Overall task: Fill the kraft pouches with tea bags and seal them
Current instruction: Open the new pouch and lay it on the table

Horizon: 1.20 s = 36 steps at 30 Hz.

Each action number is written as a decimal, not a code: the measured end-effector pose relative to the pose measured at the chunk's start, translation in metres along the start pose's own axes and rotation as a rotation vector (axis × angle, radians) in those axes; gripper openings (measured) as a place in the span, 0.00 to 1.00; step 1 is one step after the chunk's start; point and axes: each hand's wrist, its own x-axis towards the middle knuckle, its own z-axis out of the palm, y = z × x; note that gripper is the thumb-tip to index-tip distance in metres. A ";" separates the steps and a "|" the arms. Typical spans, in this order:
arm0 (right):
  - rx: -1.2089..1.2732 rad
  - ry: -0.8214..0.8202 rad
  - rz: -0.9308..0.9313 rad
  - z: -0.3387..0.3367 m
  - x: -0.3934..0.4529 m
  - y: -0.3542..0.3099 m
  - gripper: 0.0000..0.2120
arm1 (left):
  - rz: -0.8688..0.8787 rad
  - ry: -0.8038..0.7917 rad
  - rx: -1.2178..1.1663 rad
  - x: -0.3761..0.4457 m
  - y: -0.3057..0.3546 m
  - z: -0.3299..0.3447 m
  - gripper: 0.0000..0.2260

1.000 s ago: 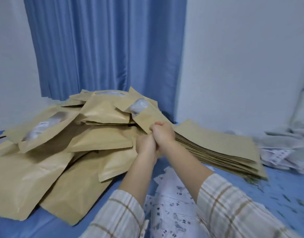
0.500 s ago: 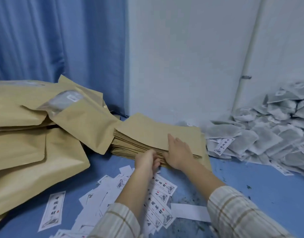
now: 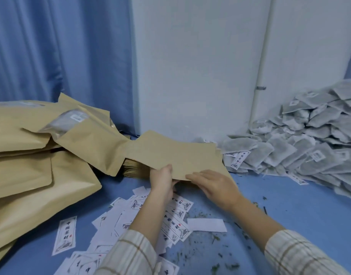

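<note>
Top empty kraft pouch (image 3: 176, 155) lies flat on the stack of empty pouches (image 3: 135, 170), directly ahead of both hands at centre. Its long axis runs left-right, tilted slightly so the left corner sits farther away; the near edge faces the hands.

Left hand (image 3: 162, 180): grasping the pouch's near edge toward its left end, thumb on top, fingers underneath as far as can be seen. Right hand (image 3: 214, 185): released, fingers extended flat, resting on the near right part of the pouch. Both hands touch it; the left is the one that has hold.

Judgement: step in hand is separating one pouch from the stack. The lift turns on the left hand's edge pinch, with the right palm placed to steady or slide.

Tea bag heap (image 3: 301, 147) lies to the right, nearer the right hand. Filled pouches (image 3: 41, 155) are piled left. Printed paper labels (image 3: 176, 221) are scattered on the blue bench (image 3: 309, 215) under the forearms.
</note>
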 end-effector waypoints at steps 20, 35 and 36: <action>1.385 0.309 1.353 -0.119 -0.002 -0.066 0.11 | 0.872 -0.270 1.988 -0.111 0.027 -0.048 0.43; 1.626 0.345 1.396 -0.090 -0.070 -0.096 0.13 | 0.514 -0.084 1.212 -0.149 -0.067 0.010 0.18; 1.656 0.357 1.407 -0.088 -0.075 -0.094 0.13 | 0.501 -0.075 1.204 -0.149 -0.070 0.011 0.18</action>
